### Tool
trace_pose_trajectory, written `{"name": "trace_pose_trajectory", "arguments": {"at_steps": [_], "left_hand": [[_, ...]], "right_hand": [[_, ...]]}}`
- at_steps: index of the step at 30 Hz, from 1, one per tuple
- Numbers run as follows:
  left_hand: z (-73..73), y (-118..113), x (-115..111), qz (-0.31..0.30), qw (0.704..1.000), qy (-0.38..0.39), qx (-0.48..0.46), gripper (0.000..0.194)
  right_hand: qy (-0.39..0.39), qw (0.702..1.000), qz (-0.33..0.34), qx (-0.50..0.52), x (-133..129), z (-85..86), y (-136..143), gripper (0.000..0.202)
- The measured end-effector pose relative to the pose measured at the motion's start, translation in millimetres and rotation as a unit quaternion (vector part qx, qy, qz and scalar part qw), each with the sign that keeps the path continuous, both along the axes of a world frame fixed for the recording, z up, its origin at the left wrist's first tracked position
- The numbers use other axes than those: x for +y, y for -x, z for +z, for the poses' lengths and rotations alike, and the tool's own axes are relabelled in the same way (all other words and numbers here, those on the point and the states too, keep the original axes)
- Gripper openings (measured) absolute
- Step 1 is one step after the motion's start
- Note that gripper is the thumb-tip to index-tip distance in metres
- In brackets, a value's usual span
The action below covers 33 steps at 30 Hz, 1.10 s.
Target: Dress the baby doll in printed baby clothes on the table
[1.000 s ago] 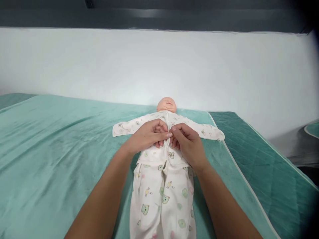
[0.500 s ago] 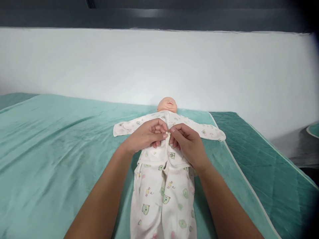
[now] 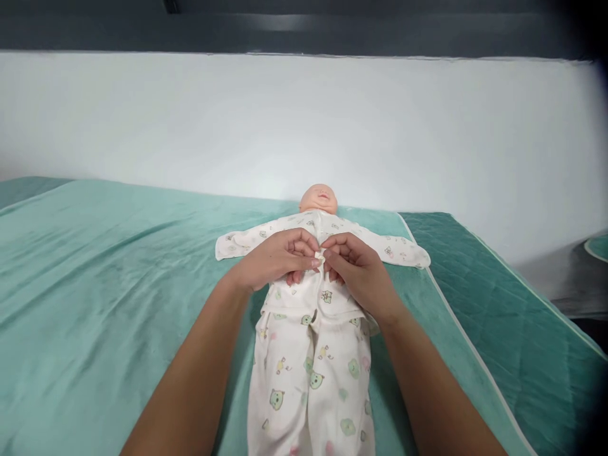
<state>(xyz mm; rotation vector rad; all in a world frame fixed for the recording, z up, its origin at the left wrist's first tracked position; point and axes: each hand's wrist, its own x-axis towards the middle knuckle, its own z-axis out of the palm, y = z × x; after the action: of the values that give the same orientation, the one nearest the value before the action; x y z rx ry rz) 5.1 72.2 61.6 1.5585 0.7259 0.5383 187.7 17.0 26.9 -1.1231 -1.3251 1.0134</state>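
A baby doll [image 3: 318,199] lies on its back, head away from me and arms spread wide. It wears a white printed top [image 3: 327,296] and matching white trousers [image 3: 311,380] with green animal figures. At the middle of the chest, my left hand [image 3: 287,254] pinches one side of the top's front edge. My right hand [image 3: 354,266] pinches the other side, its fingertips almost meeting the left ones. Between the thumbs a small pale spot, perhaps a fastener, shows on the front edge; the fingers partly hide it.
A light green cover [image 3: 118,304] with creases spreads under the doll and to the left. On the right lies a darker green quilted pad [image 3: 494,316], beyond the cover's white-trimmed edge. A white wall [image 3: 285,126] rises behind the doll's head.
Both hands stay at the chest with only slight finger shifts; the fabric edge between the thumbs has moved a little. The doll lies as before.
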Motion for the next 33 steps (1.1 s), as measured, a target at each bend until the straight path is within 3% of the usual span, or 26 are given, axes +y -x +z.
{"name": "trace_pose_trajectory", "arguments": {"at_steps": [14, 19, 21, 23, 26, 28, 30, 33], "left_hand": [[4.1, -3.3, -5.0, 0.008, 0.994, -0.052, 0.099, 0.02], [6.1, -0.1, -6.2, -0.014, 0.995, -0.048, 0.083, 0.027], [6.2, 0.3, -6.1, -0.006, 0.998, -0.041, 0.046, 0.028], [3.6, 0.6, -3.7, 0.049, 0.996, -0.065, -0.019, 0.027], [-9.1, 3.1, 8.6, 0.2, 0.964, -0.17, -0.05, 0.02], [-23.9, 7.1, 22.5, 0.292, 0.917, -0.268, 0.03, 0.018], [-41.1, 11.9, 37.5, 0.326, 0.861, -0.365, 0.14, 0.029], [-63.1, 18.1, 52.8, 0.292, 0.803, -0.449, 0.262, 0.045]], "right_hand": [[-0.002, 1.0, -0.027, -0.002, 1.5, -2.8, 0.0, 0.012], [-0.018, 0.999, -0.032, 0.025, -0.4, 0.0, 3.9, 0.011], [-0.05, 0.995, -0.069, 0.051, -1.2, 0.6, 5.0, 0.01], [-0.094, 0.983, -0.14, 0.069, -0.2, -0.4, 1.9, 0.009], [-0.137, 0.961, -0.239, 0.04, 5.9, -6.6, -14.1, 0.012], [-0.133, 0.952, -0.273, -0.02, 13.2, -15.0, -29.7, 0.019], [-0.119, 0.943, -0.293, -0.106, 22.3, -26.6, -43.9, 0.028], [-0.102, 0.911, -0.297, -0.266, 36.7, -46.1, -53.8, 0.039]]}}
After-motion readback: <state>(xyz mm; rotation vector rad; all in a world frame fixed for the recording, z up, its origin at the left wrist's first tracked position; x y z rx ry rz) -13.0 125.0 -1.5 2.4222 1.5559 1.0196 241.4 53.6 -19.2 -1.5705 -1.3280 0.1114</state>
